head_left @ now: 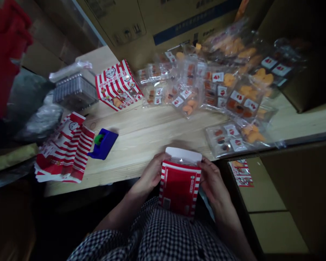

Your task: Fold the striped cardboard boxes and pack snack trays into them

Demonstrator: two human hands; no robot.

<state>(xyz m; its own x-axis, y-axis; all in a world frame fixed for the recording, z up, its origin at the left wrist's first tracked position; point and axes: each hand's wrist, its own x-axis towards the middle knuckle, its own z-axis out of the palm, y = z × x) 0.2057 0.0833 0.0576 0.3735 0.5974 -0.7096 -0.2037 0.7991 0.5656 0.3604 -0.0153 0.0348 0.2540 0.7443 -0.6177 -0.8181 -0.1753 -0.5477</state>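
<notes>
Between my two hands is a red carton [180,186] with red-and-white striped borders, held close to my body at the table's front edge. Its white top flap [183,155] stands up, and something clear and shiny shows in the opening. My left hand [154,170] grips the carton's upper left side. On the upper right side, the fingers of my right hand [210,177] close round the edge near the flap. Beyond the right hand lies a clear packet [222,141] with small toy-like pieces and orange shapes.
Several similar clear packets [220,94] are heaped at the back right. A striped box [118,85], stacked clear trays [74,90], a blue tape dispenser [105,144] and flattened striped cartons [66,148] are on the left. Cardboard boxes [268,192] stand at right.
</notes>
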